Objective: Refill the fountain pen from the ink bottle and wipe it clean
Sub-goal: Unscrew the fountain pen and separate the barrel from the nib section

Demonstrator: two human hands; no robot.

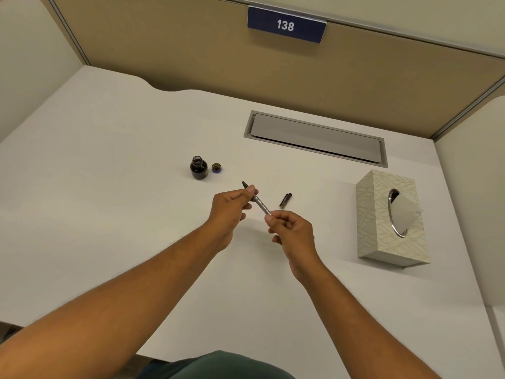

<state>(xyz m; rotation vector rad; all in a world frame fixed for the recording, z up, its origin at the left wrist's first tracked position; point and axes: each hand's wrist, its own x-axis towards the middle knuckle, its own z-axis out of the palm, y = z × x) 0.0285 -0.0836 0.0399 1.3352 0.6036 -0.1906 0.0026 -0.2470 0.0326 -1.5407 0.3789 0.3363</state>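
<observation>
Both hands hold the fountain pen (260,205) above the white desk, its nib pointing up and left toward the ink bottle. My left hand (229,207) pinches the front section just behind the nib. My right hand (289,228) grips the rear end of the barrel. The small dark ink bottle (199,167) stands uncapped a little beyond the nib, with its cap (216,167) lying just to its right. The pen's dark cap (285,201) lies on the desk to the right of the pen.
A patterned tissue box (390,217) with a tissue sticking out sits at the right. A metal cable flap (315,138) is set into the desk behind. Beige partition walls enclose the desk; a sign reads 138 (286,25).
</observation>
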